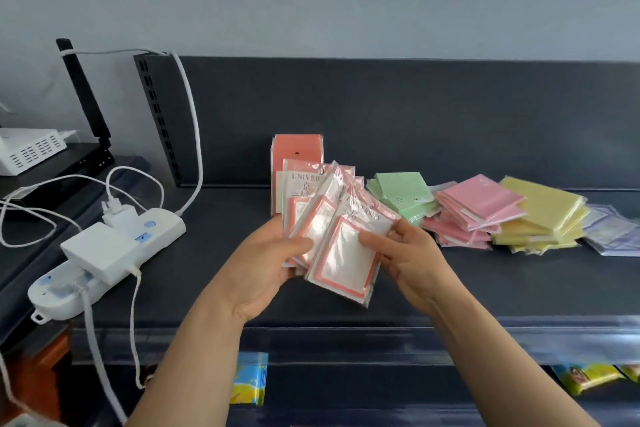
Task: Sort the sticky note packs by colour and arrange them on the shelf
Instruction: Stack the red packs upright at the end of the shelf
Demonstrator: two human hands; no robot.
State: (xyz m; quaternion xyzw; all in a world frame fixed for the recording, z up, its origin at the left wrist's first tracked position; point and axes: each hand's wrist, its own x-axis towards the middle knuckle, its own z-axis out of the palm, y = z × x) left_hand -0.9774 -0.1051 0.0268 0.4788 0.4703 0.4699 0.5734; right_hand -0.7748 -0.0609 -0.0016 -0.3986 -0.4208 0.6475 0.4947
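Over the dark shelf (450, 284) I hold a fan of several red-bordered sticky note packs (341, 218) in clear wrappers. My left hand (270, 263) grips the fan's left side, thumb on top. My right hand (405, 253) pinches the front pack (346, 260) at its right edge. Behind the fan, a red-orange pack (298, 149) stands upright against the back panel. To the right lie piles of green packs (403, 194), pink packs (474, 211), yellow packs (543, 215) and pale purple packs (613, 232).
A white power strip (104, 253) with plugs, an adapter and trailing cables lies on the shelf's left end. A black slotted upright (156, 121) stands at the back left. A white device (27, 149) sits far left. Colourful packets (249, 378) lie on the shelf below.
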